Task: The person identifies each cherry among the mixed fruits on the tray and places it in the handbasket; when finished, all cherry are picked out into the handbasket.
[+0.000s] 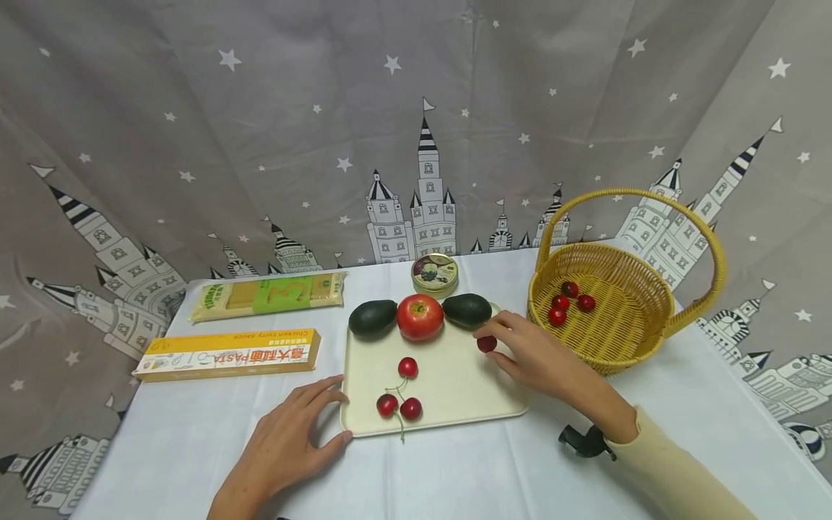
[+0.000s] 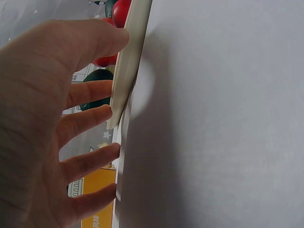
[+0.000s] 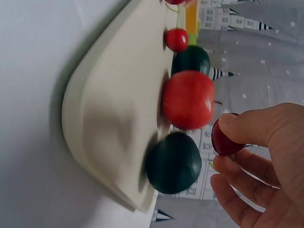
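Observation:
Between thumb and fingers, my right hand [image 1: 529, 355] pinches a dark red cherry [image 3: 226, 137] above the right part of the cream tray [image 1: 455, 404]. My left hand [image 1: 289, 433] touches the tray's left edge with thumb and fingertips, its fingers spread and relaxed. On the tray, three cherries [image 1: 407, 367] with green stems lie near the front. A red apple [image 1: 419, 318] sits at the back between two dark green avocados [image 1: 373, 318]. To the right stands a yellow wicker basket [image 1: 624, 347] with several cherries [image 1: 569, 289] inside.
A round tin [image 1: 435, 275] stands behind the tray. Left of the tray lie a green-labelled pasta pack [image 1: 269, 295] and an orange-and-white pasta box [image 1: 227, 354]. The basket's tall handle [image 1: 718, 267] arches over it. A grey castle-print curtain [image 1: 292, 108] hangs behind the table.

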Available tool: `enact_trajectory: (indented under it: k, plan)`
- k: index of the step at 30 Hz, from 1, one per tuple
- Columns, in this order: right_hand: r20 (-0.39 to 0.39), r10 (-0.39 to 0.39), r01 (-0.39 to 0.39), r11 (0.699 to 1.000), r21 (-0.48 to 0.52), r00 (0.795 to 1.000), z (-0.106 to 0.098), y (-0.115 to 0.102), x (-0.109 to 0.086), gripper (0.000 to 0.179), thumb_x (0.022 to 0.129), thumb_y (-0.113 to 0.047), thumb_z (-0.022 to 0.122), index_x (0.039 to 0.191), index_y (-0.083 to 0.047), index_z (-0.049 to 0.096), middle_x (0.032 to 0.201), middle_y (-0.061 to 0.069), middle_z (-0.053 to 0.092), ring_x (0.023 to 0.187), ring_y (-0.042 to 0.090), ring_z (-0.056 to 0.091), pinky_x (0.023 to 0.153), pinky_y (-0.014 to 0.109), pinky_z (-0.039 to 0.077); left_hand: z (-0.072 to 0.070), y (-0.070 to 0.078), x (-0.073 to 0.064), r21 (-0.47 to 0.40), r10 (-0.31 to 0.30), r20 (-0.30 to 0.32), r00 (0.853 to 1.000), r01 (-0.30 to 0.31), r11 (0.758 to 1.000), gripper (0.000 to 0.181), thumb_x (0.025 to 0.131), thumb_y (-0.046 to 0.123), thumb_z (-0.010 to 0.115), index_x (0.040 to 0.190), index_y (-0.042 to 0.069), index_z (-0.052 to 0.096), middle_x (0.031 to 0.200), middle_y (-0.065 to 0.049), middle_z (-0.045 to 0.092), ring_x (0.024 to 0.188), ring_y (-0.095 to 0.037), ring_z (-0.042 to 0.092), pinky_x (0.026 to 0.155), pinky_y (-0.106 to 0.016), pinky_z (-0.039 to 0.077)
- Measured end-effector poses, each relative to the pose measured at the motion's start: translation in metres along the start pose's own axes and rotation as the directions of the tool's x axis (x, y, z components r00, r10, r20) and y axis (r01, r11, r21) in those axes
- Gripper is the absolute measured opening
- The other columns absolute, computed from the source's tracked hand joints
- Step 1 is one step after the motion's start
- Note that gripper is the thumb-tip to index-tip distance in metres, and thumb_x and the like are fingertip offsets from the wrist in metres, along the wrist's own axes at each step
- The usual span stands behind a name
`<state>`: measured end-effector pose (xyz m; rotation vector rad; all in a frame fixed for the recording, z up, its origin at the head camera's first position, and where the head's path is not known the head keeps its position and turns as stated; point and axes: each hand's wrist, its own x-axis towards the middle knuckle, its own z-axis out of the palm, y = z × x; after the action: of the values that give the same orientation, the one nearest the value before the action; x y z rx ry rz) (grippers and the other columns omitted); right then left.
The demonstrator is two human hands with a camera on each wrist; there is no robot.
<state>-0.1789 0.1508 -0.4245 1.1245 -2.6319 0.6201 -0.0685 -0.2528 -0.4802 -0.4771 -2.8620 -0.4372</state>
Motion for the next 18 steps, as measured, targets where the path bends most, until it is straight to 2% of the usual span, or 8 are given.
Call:
enact_trajectory:
  k: [4,11,18]
  plan:
    - [-0.043,-0.007,0.007,1.0,-0.006,0.999,-0.009,0.008,-0.006,0.033,0.088,-0.006,0.089,0.118,-0.011,0.075,0.109,0.003,0.069,0.097,0.019,0.07,0.083,0.036,0.062,0.0,0.0,0.001,0.003,-0.004,0.006,1.0,0.004,1.0,0.044,0.083,0.049,0.089,0.118,0.031,0.071,0.152,0.007,0.062,0.132,-0.023,0.063,0.091,-0.049,0.06]
    - [-0.046,0.067,-0.069,0.997,-0.043,0.997,-0.025,0.016,-0.015,0.035,0.089,-0.006,0.088,0.121,-0.009,0.075,0.113,0.007,0.07,0.098,0.024,0.07,0.084,0.041,0.063,0.001,0.001,0.0,0.003,-0.01,0.02,1.0,0.01,1.0,0.043,0.083,0.049,0.089,0.119,0.032,0.071,0.152,0.007,0.062,0.132,-0.022,0.063,0.092,-0.049,0.06]
    - [-0.05,0.136,-0.138,0.989,-0.049,0.989,-0.037,0.027,-0.024,0.034,0.092,-0.005,0.084,0.124,-0.009,0.074,0.119,0.01,0.069,0.109,0.028,0.069,0.093,0.05,0.061,-0.001,0.002,0.001,0.005,-0.014,0.021,1.0,0.014,1.0,0.043,0.083,0.048,0.089,0.118,0.031,0.071,0.151,0.007,0.063,0.131,-0.023,0.063,0.09,-0.049,0.06]
